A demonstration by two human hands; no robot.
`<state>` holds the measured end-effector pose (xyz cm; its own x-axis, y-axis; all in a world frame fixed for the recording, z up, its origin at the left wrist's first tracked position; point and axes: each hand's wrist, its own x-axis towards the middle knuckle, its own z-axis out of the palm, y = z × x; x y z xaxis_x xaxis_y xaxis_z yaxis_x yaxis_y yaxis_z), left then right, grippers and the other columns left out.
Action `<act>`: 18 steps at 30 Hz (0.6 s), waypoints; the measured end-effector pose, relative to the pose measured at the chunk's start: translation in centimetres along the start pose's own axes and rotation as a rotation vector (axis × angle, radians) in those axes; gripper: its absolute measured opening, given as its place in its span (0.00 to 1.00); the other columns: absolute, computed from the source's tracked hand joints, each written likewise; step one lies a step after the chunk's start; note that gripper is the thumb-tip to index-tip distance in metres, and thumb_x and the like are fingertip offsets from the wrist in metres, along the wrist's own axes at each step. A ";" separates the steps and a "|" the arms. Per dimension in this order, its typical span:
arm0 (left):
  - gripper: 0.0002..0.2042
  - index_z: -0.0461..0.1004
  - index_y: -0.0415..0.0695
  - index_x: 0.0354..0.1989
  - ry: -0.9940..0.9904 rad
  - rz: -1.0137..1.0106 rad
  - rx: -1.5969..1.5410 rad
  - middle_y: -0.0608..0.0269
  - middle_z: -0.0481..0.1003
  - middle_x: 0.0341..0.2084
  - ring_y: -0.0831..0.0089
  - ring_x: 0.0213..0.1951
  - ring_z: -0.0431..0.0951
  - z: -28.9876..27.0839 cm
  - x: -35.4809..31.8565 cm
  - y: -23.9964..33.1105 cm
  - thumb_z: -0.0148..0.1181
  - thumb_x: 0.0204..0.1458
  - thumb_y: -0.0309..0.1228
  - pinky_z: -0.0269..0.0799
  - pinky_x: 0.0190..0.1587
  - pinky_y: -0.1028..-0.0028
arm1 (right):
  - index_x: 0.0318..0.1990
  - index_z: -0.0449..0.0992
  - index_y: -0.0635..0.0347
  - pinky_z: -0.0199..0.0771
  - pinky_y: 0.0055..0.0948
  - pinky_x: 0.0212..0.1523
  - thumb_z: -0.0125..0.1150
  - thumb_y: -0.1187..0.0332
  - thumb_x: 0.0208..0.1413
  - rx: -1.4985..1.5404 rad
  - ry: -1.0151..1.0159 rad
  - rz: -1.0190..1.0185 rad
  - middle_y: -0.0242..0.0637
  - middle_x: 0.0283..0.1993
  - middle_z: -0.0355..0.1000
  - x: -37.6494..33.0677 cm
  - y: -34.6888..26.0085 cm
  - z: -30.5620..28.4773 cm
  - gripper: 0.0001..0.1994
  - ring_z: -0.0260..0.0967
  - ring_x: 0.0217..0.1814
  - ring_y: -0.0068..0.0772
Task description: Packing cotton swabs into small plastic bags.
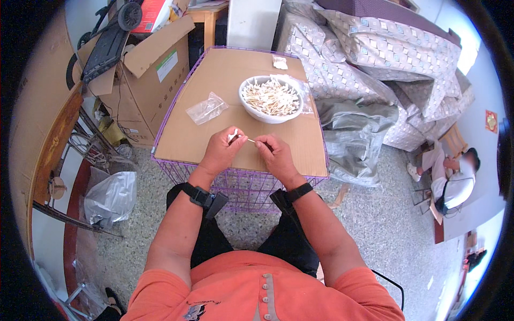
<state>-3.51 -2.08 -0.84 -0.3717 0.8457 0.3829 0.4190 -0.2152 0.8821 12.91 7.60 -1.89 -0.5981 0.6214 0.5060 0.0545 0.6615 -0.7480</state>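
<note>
My left hand (pixel 221 150) is closed around a few cotton swabs (pixel 232 136), their white tips showing above the fingers. Close beside it, my right hand (pixel 277 156) pinches the end of a thin swab stick (pixel 250 140) that bridges the gap between both hands. Just beyond them stands a white bowl (pixel 263 117) heaped with loose cotton swabs (pixel 272 96). A clear plastic bag (pixel 208 108) lies flat to the left of the bowl, and another piece of clear plastic (pixel 307 101) shows at its right. Farther back rests a small white bundle (pixel 280 63), too small to make out.
The work surface is a cardboard sheet (pixel 184 134) on a purple wire cage (pixel 241 187). Large cardboard boxes (pixel 147 88) stand at the left, with patterned cushions (pixel 353 59) and a grey plastic cover (pixel 353 139) at the right. A person (pixel 455 182) sits far right.
</note>
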 end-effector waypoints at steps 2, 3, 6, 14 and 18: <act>0.08 0.73 0.39 0.33 0.005 0.022 -0.012 0.65 0.73 0.21 0.81 0.25 0.68 0.0 0.0 -0.2 0.61 0.56 0.31 0.66 0.29 0.76 | 0.37 0.76 0.61 0.70 0.31 0.35 0.62 0.71 0.55 0.003 0.002 -0.003 0.41 0.32 0.71 0.0 0.0 0.1 0.05 0.71 0.34 0.38; 0.08 0.73 0.38 0.33 -0.003 0.028 0.003 0.64 0.73 0.21 0.81 0.25 0.68 0.0 0.0 -0.1 0.61 0.56 0.31 0.66 0.29 0.75 | 0.37 0.75 0.61 0.70 0.31 0.35 0.62 0.71 0.55 0.014 0.006 0.008 0.41 0.32 0.71 0.0 0.0 0.1 0.05 0.71 0.33 0.38; 0.09 0.73 0.38 0.32 -0.014 0.043 0.039 0.63 0.72 0.21 0.80 0.25 0.68 0.0 0.0 -0.1 0.61 0.56 0.32 0.66 0.29 0.74 | 0.36 0.75 0.61 0.70 0.31 0.34 0.62 0.72 0.54 0.013 0.008 0.013 0.40 0.31 0.71 -0.1 -0.1 0.1 0.04 0.70 0.32 0.37; 0.12 0.72 0.37 0.31 -0.008 0.063 0.056 0.57 0.71 0.20 0.75 0.23 0.67 -0.1 0.1 -0.2 0.59 0.58 0.35 0.66 0.29 0.71 | 0.34 0.75 0.61 0.69 0.30 0.33 0.63 0.72 0.53 0.011 0.013 0.032 0.39 0.29 0.70 -0.1 -0.1 0.1 0.04 0.69 0.30 0.35; 0.12 0.72 0.37 0.30 -0.005 0.074 0.076 0.55 0.72 0.20 0.72 0.23 0.68 -0.2 0.0 -0.3 0.58 0.58 0.35 0.67 0.29 0.70 | 0.34 0.75 0.61 0.69 0.30 0.33 0.63 0.72 0.54 0.026 -0.008 0.064 0.39 0.29 0.70 -0.1 -0.6 0.0 0.04 0.69 0.31 0.35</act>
<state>-3.78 -2.06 -1.06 -0.3335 0.8311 0.4450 0.5071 -0.2398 0.8279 12.92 7.14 -1.44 -0.6005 0.6589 0.4530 0.0723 0.6090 -0.7899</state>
